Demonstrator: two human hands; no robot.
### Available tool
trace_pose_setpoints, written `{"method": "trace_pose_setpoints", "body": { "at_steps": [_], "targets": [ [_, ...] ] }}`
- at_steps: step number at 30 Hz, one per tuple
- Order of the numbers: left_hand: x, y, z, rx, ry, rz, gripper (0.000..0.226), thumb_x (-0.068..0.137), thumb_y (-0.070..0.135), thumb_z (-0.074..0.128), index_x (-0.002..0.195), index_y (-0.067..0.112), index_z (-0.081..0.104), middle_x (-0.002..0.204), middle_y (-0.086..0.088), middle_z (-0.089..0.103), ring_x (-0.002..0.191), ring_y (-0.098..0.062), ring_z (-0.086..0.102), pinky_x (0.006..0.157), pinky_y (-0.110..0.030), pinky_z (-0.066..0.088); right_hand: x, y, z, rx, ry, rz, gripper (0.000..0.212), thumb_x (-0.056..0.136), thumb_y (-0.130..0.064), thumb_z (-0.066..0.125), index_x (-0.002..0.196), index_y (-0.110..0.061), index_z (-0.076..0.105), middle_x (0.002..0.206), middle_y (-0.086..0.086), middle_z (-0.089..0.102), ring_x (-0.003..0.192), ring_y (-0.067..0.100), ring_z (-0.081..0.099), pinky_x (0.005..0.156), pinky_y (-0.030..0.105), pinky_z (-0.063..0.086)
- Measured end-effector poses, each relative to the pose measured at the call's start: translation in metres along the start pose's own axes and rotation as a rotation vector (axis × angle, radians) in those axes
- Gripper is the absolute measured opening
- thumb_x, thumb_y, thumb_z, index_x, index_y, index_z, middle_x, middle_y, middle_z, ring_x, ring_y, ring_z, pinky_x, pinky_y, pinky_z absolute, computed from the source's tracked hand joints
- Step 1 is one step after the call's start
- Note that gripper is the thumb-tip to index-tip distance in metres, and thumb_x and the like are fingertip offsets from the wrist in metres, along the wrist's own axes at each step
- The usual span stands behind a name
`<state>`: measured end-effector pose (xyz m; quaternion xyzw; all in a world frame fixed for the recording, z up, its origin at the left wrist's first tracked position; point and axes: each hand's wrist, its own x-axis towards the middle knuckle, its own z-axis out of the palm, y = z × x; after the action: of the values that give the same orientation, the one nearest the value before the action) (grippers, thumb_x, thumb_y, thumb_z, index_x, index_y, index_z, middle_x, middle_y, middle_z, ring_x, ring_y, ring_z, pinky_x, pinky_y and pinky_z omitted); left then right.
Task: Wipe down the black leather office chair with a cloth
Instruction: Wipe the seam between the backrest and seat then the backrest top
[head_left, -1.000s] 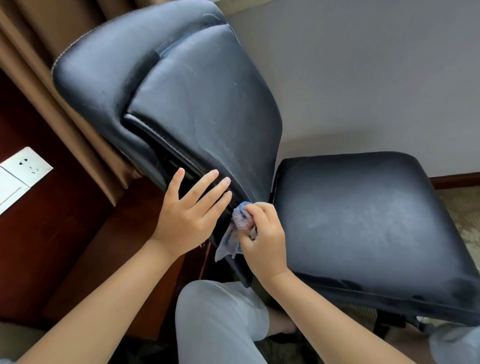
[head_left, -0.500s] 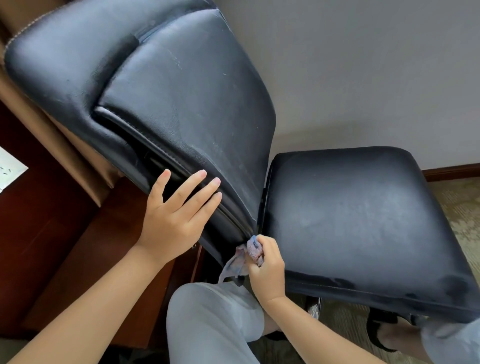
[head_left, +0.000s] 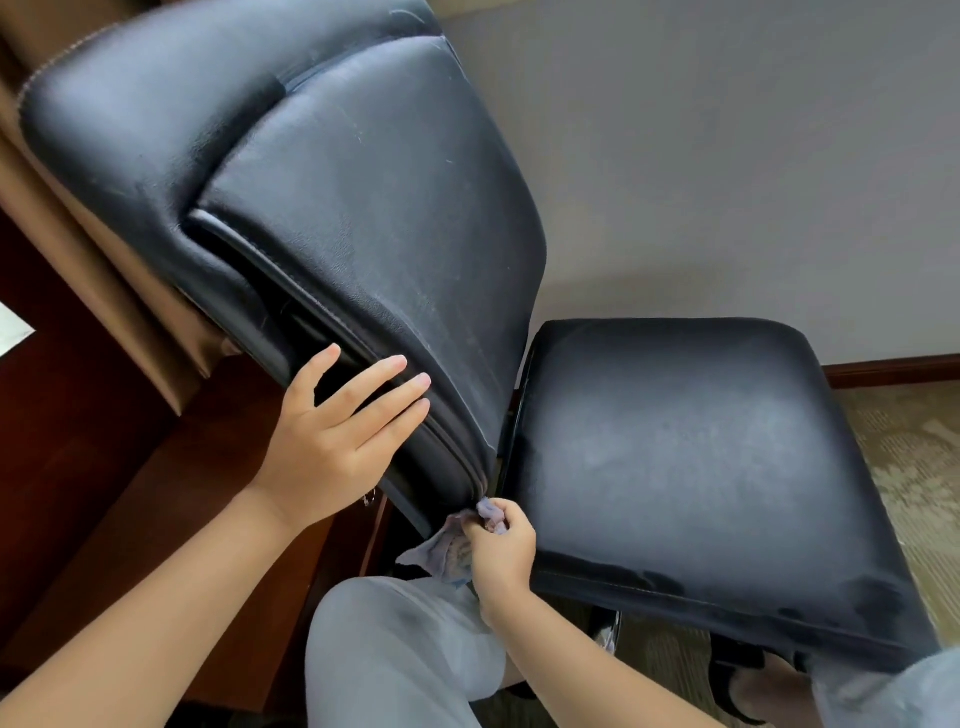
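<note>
The black leather chair (head_left: 332, 218) fills most of what I can see, its tall backrest leaning up and away above the left hand and its broad seat cushion (head_left: 691, 467) spreading out to the right of the right hand. The leather looks dusty, with pale streaks across the back panel. Behind the backrest, left of both hands, stands dark reddish wooden furniture (head_left: 93, 467); a pale wall (head_left: 727, 156) rises beyond the seat, and patterned carpet (head_left: 914, 467) shows at the far right. Below the hands is the person's knee in light grey trousers (head_left: 405, 654). The left hand (head_left: 337, 441) lies flat against the lower side edge of the backrest, fingers straight and spread, gripping nothing. The right hand (head_left: 501, 548) is curled tight around a small bluish-grey cloth (head_left: 452, 545), bunched and pressed at the bottom corner of the backrest, where it meets the seat; a loose flap hangs out to the left of the fist.
</note>
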<state>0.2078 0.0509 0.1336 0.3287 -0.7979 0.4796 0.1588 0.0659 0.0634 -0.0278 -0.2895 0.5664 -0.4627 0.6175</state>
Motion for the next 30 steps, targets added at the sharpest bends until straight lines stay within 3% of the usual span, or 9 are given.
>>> {"method": "trace_pose_setpoints", "body": {
  "at_steps": [4, 8, 13, 16, 19, 22, 25, 30],
  "targets": [
    [0.000, 0.000, 0.001, 0.008, -0.018, -0.001, 0.022, 0.084, 0.005, 0.062, 0.096, 0.018, 0.076, 0.116, 0.001, 0.069, 0.117, -0.020, 0.057, 0.104, -0.053, 0.033, -0.015, -0.014, -0.006, 0.058, 0.037, -0.221, 0.022, 0.084, -0.003, 0.066, 0.088, -0.024, 0.065, 0.092, -0.001, 0.067, 0.087, 0.008, 0.062, 0.074, 0.018, 0.050],
    [0.000, -0.002, -0.005, 0.016, -0.049, 0.023, 0.020, 0.085, 0.005, 0.064, 0.096, 0.017, 0.075, 0.116, -0.001, 0.069, 0.117, -0.021, 0.059, 0.103, -0.057, 0.034, -0.029, -0.040, -0.009, -0.048, 0.003, -0.557, 0.039, 0.081, 0.006, 0.063, 0.081, -0.033, 0.061, 0.090, -0.007, 0.062, 0.086, 0.003, 0.058, 0.074, 0.012, 0.046],
    [0.006, -0.017, -0.015, 0.049, -0.050, 0.017, 0.020, 0.085, 0.006, 0.066, 0.104, 0.010, 0.073, 0.117, -0.006, 0.068, 0.116, -0.022, 0.060, 0.112, -0.054, 0.025, -0.035, -0.097, 0.017, -0.216, -0.011, -1.033, 0.021, 0.075, 0.007, 0.066, 0.091, -0.007, 0.070, 0.088, -0.002, 0.062, 0.083, 0.016, 0.058, 0.075, 0.026, 0.048],
    [0.006, -0.038, -0.027, 0.066, 0.008, -0.141, 0.026, 0.084, 0.001, 0.062, 0.108, 0.003, 0.069, 0.120, -0.009, 0.066, 0.120, -0.025, 0.055, 0.114, -0.051, 0.020, -0.039, -0.113, 0.031, -0.276, 0.027, -1.113, 0.025, 0.069, 0.008, 0.069, 0.091, -0.004, 0.071, 0.086, 0.005, 0.064, 0.082, 0.023, 0.060, 0.074, 0.027, 0.048],
    [0.007, -0.049, -0.036, 0.102, 0.018, -0.184, 0.029, 0.083, 0.001, 0.060, 0.111, 0.000, 0.069, 0.123, -0.010, 0.064, 0.122, -0.025, 0.054, 0.115, -0.051, 0.017, -0.041, -0.123, 0.037, -0.298, 0.052, -1.194, 0.025, 0.068, 0.005, 0.069, 0.092, -0.003, 0.071, 0.087, 0.006, 0.065, 0.082, 0.023, 0.062, 0.077, 0.020, 0.046],
    [0.009, -0.050, -0.038, 0.107, 0.013, -0.196, 0.029, 0.085, 0.003, 0.058, 0.112, 0.001, 0.068, 0.126, -0.009, 0.063, 0.123, -0.023, 0.053, 0.115, -0.053, 0.015, -0.045, -0.152, 0.055, -0.324, 0.057, -1.318, 0.018, 0.075, -0.008, 0.065, 0.092, -0.003, 0.071, 0.087, 0.006, 0.066, 0.082, 0.019, 0.062, 0.077, 0.019, 0.046],
    [0.009, -0.050, -0.039, 0.106, 0.026, -0.245, 0.031, 0.085, 0.005, 0.059, 0.115, 0.001, 0.066, 0.127, -0.008, 0.061, 0.125, -0.022, 0.051, 0.115, -0.053, 0.017, -0.041, -0.157, 0.060, -0.397, 0.057, -1.379, 0.028, 0.076, -0.020, 0.056, 0.093, -0.004, 0.070, 0.088, 0.006, 0.065, 0.084, 0.016, 0.057, 0.078, 0.018, 0.043],
    [0.011, -0.045, -0.034, 0.101, 0.055, -0.287, 0.035, 0.084, 0.004, 0.057, 0.118, 0.003, 0.062, 0.126, -0.008, 0.062, 0.125, -0.023, 0.051, 0.116, -0.053, 0.015, -0.026, -0.116, 0.035, -0.396, 0.055, -1.331, 0.023, 0.077, -0.011, 0.061, 0.097, -0.002, 0.069, 0.092, 0.007, 0.065, 0.090, 0.014, 0.054, 0.082, 0.023, 0.045]
  ]
}}
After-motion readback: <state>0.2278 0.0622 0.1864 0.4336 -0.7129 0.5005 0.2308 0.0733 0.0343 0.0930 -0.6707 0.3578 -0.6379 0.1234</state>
